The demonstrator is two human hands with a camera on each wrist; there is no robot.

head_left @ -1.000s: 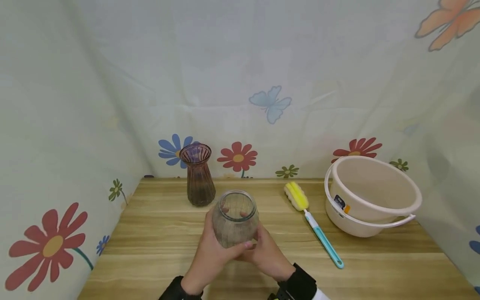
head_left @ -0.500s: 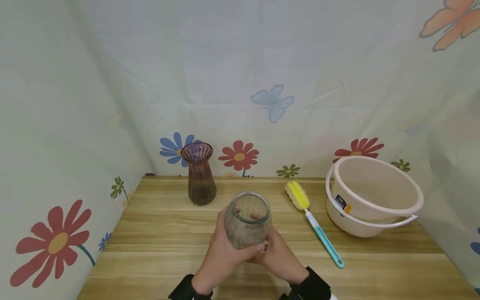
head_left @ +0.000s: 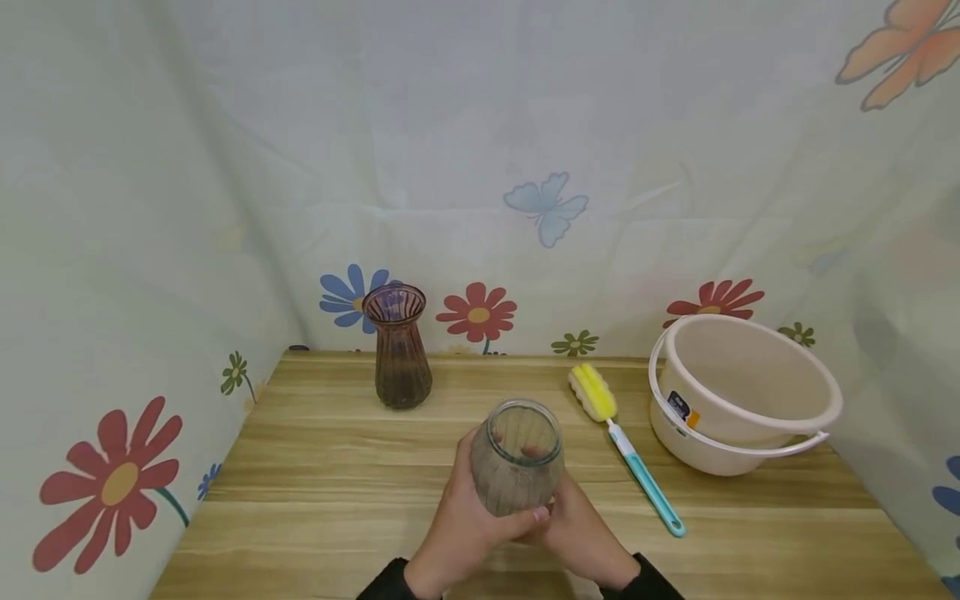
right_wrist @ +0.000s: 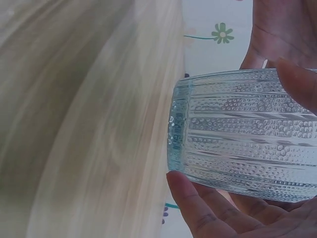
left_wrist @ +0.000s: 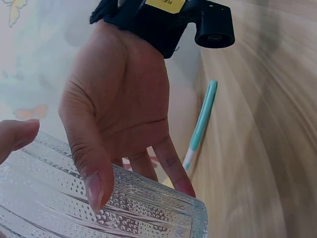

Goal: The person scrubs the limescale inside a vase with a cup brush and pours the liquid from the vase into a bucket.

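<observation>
Both hands hold a round clear glass vase (head_left: 517, 467), ribbed with raised dots, its open mouth facing up and tilted toward the head camera. My left hand (head_left: 468, 529) grips its left side, with the thumb across the front. My right hand (head_left: 588, 533) holds the right side and lower part; in the left wrist view the right thumb lies along the ribbed wall, and its other fingers reach behind the glass. In the right wrist view, the vase's thick base (right_wrist: 177, 129) is bare, and fingertips (right_wrist: 181, 186) rest at its edge.
A purple ribbed vase (head_left: 402, 358) stands at the back left of the wooden table (head_left: 300, 475). A bottle brush (head_left: 637, 467) with a yellow sponge head lies to the right. Beyond it sits a pale bucket (head_left: 705, 450), handle down. Flowered cloth walls (head_left: 450, 125) surround the table.
Both hands have carried the glass vase to the right and slightly nearer the person, keeping hold of it. The purple vase, brush and bucket stay in place.
</observation>
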